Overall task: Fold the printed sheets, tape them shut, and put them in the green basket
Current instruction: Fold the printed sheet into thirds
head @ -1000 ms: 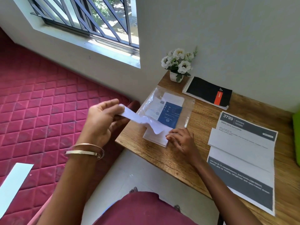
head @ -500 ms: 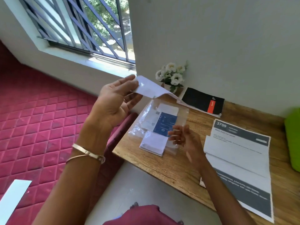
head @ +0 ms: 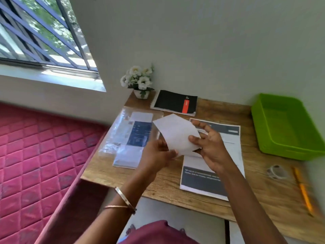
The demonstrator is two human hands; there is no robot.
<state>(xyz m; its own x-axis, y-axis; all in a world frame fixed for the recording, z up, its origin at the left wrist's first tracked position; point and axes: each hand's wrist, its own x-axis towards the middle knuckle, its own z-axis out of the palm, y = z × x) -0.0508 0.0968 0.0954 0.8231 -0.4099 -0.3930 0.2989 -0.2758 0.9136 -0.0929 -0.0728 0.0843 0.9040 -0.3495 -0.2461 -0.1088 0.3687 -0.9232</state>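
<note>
A white sheet [head: 175, 132], blank side toward me, is held in the air over the wooden table [head: 165, 187]. My left hand [head: 156, 154] pinches its lower left edge. My right hand [head: 209, 147] grips its right side, thumb on the front. Below them a printed sheet [head: 202, 180] with dark grey bands lies flat on the table. A clear plastic sleeve [head: 126, 132] with more printed papers lies to the left. The green basket [head: 284, 127] stands empty at the far right. A roll of clear tape [head: 277, 171] lies near the right edge.
A black spiral notebook [head: 174, 102] and a small pot of white flowers [head: 139, 81] stand at the back by the wall. An orange pencil [head: 303, 189] lies right of the tape. A red quilted mattress [head: 35, 155] lies left of the table.
My left hand carried the white sheet from above the plastic sleeve to the right, over the printed sheet. My right hand left the sleeve and took hold of the sheet. The view swung right.
</note>
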